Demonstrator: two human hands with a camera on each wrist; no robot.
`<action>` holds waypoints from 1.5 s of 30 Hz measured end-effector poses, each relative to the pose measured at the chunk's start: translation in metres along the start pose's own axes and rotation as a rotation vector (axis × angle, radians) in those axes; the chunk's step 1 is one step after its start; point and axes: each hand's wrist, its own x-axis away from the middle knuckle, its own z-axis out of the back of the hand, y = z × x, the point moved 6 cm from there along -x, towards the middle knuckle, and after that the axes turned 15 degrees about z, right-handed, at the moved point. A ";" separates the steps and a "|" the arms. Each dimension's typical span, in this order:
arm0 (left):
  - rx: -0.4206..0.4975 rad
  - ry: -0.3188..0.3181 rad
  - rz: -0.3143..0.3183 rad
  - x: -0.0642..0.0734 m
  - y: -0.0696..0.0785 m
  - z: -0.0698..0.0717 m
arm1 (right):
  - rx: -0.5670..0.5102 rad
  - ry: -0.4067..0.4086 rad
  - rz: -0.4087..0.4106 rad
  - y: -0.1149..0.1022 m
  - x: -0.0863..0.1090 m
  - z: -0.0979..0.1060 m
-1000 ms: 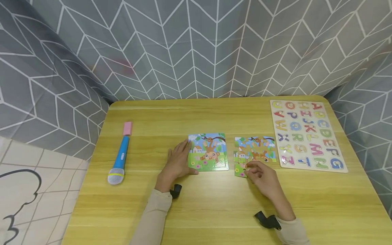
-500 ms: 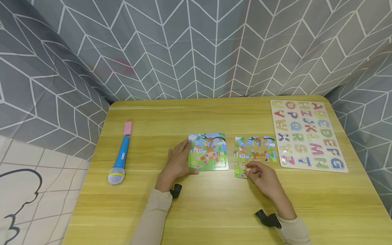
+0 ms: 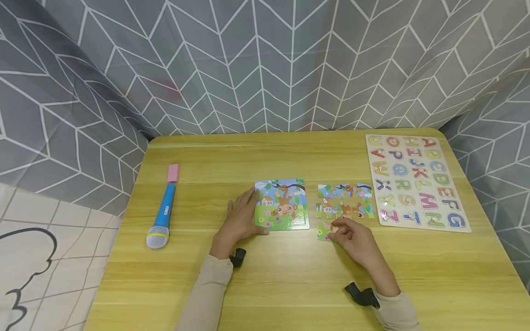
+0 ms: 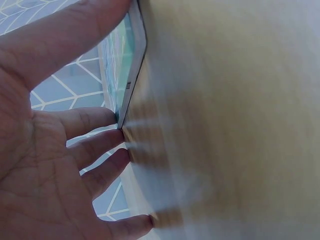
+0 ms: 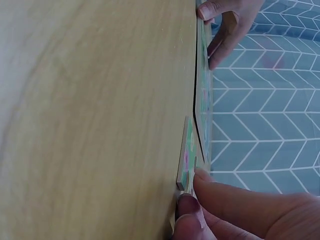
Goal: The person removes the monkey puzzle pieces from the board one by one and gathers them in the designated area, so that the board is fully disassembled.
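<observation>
The left hand (image 3: 240, 218) rests at the left side of a square puzzle board (image 3: 283, 226) with a monkey picture. Its fairly straight fingers (image 4: 95, 147) touch the board's edge and the table, and its thumb lies at the front corner. To the right, the right hand (image 3: 356, 241) pinches a small puzzle piece (image 5: 190, 184) between thumb and forefinger, mostly hidden by them. That piece is beside a green corner piece (image 3: 322, 233) with flowers. Just beyond, several joined pieces (image 3: 327, 207) form part of a similar monkey picture on the bare table.
An alphabet board (image 3: 418, 184) with coloured letters lies at the right. On the left are a blue toy microphone (image 3: 161, 214) and a pink block (image 3: 173, 173). A grey patterned curtain (image 3: 273, 69) hangs behind the wooden table (image 3: 265, 285).
The right hand's fingertips have shifted very slightly left over the corner piece. The left hand and the square board stay in place.
</observation>
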 end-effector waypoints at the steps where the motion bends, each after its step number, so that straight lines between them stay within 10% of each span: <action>1: 0.000 -0.001 0.002 0.000 0.000 0.000 | 0.000 -0.004 -0.003 0.000 0.000 0.000; 45: 0.017 -0.009 0.011 -0.001 -0.001 -0.002 | 0.048 0.030 0.005 -0.001 -0.010 0.000</action>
